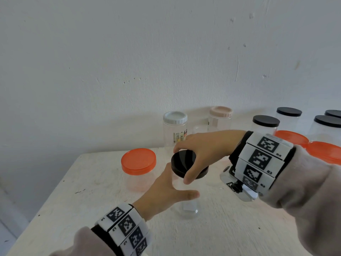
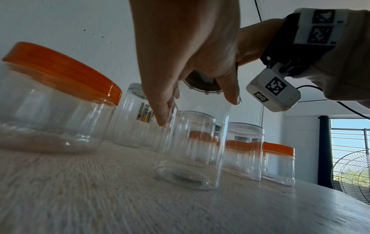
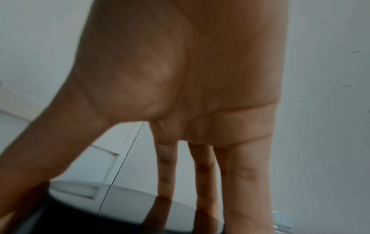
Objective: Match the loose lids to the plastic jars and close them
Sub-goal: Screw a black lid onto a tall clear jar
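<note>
Far left on the whitish table (image 1: pixel 77 215): an orange-lidded jar (image 1: pixel 138 168) is standing upright, closed, just left of the action.

Left hand (image 1: pixel 162 193) is reaching in from the lower left, thumb stretched out across the near side of the clear jar (image 1: pixel 186 207), the other fingers going round its far side; they are hidden in the head view, so I cannot tell how firmly they are gripping. In the left wrist view the fingers (image 2: pixel 162 114) are lying fairly straight along the jar's wall (image 2: pixel 190 158).

The clear jar is standing upright near the middle of the table, with a black lid (image 1: pixel 184 162) sitting on its mouth.

Right hand (image 1: pixel 201 150) is coming over from the right, arched above the black lid, fingertips and thumb curled down around its rim and pinching it. In the right wrist view the fingers (image 3: pixel 206 171) are pointing down onto the dark lid (image 3: pixel 90 218).

Behind, by the wall: a white-lidded jar (image 1: pixel 175 126), then a pink-lidded jar (image 1: pixel 220 117).

Far right: several black-lidded jars (image 1: pixel 265 124) and orange-lidded jars (image 1: pixel 291 138) are standing grouped together.
</note>
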{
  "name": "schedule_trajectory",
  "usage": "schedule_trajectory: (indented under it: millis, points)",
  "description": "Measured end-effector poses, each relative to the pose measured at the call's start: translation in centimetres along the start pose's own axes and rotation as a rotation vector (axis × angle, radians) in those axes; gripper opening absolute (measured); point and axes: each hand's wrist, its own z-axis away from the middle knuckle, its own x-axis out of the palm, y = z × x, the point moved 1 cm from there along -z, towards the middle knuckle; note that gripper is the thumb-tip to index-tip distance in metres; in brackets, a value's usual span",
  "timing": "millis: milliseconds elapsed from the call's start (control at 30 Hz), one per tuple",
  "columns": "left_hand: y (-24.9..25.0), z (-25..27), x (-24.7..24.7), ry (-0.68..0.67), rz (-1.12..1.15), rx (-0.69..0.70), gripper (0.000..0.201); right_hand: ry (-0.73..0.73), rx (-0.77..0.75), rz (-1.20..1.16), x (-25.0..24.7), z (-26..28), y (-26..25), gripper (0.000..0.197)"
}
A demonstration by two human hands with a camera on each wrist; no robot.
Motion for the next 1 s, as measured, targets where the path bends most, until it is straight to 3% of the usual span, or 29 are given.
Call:
schedule_trajectory:
  millis: [167,300,600,800,1000]
  points:
    - [0.0,0.0,0.0,0.007,-0.002,-0.006,0.078,-0.044,-0.037,-0.016,-0.3,0.1,-0.1,0.086]
    - [0.0,0.1,0.0,0.007,-0.012,0.022,0.088,-0.062,-0.108,-0.079,-0.4,0.2,0.0,0.074]
    - [0.0,0.1,0.0,0.004,-0.010,-0.018,0.080,0.052,-0.103,-0.034,0.1,0.0,0.1,0.072]
    - [-0.1,0.1,0.1,0.002,0.023,0.003,0.089,0.161,-0.103,-0.016,1.0,0.4,0.0,0.070]
    - [-0.2,0.2,0.2,0.040,0.027,0.003,0.086,0.262,-0.122,0.029,2.1,0.7,0.0,0.057]
